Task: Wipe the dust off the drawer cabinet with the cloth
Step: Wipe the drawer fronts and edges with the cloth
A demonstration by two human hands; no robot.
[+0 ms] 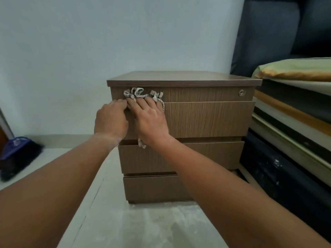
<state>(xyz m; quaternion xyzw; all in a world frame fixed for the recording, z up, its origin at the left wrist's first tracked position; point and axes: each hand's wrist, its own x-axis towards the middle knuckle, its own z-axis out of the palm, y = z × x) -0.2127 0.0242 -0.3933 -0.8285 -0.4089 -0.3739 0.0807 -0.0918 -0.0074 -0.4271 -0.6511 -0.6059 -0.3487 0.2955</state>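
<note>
A brown wooden drawer cabinet with several drawer fronts stands on the floor against a pale wall. A checked grey-and-white cloth is bunched against the left end of its top front panel. My right hand lies flat on the cloth, pressing it to the cabinet front, and a strip of cloth hangs out below the wrist. My left hand is curled over the left edge of the second drawer front, its fingertips touching the cloth's edge. A small round lock sits at the top right.
A stack of mattresses and boards stands close on the right, with a dark blue sofa behind it. A blue broom head lies on the floor at far left. Pale floor with dust patches spreads before the cabinet.
</note>
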